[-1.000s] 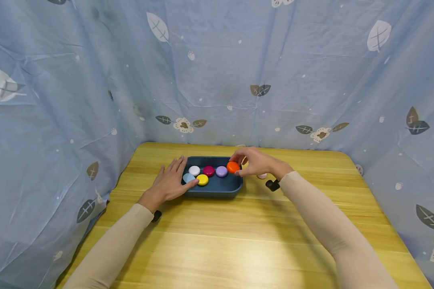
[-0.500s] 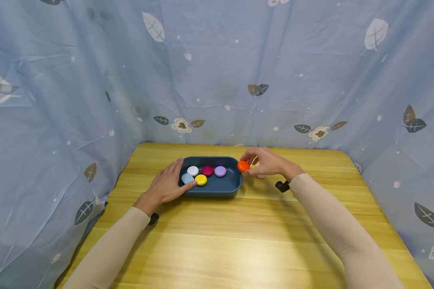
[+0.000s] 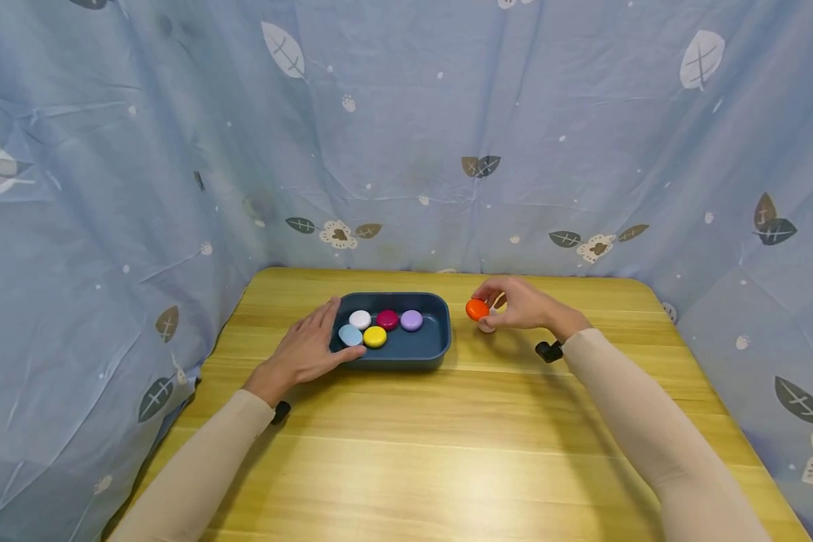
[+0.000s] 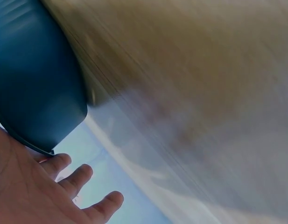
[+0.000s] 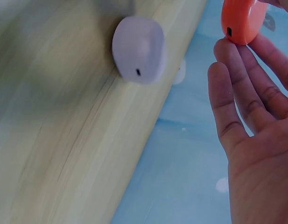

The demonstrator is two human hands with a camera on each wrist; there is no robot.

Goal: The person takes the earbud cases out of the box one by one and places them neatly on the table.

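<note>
My right hand (image 3: pixel 527 307) pinches a glossy orange rounded disc (image 3: pixel 476 309) above the table, just right of the dark blue tray (image 3: pixel 416 348). In the right wrist view a small dark slot shows on the side of the orange disc (image 5: pixel 238 23). Below that hand, a pale pinkish disc (image 5: pixel 139 50) lies on the table, partly hidden in the head view. My left hand (image 3: pixel 305 352) rests at the tray's left end, thumb along its front rim, fingers fairly straight. Inside the tray lie white (image 3: pixel 360 320), crimson (image 3: pixel 388 320), lilac (image 3: pixel 412 321), light blue (image 3: pixel 351 336) and yellow discs (image 3: pixel 376 337).
A wooden table (image 3: pixel 406 436) carries everything. Blue patterned curtains (image 3: pixel 406 135) hang close behind it and along both sides. Dark wrist camera mounts (image 3: pixel 549 351) stick out below both wrists.
My right hand has carried the orange disc rightward, from above the tray's right end to past its rim. My left hand has stayed at the tray, whose other discs keep their places.
</note>
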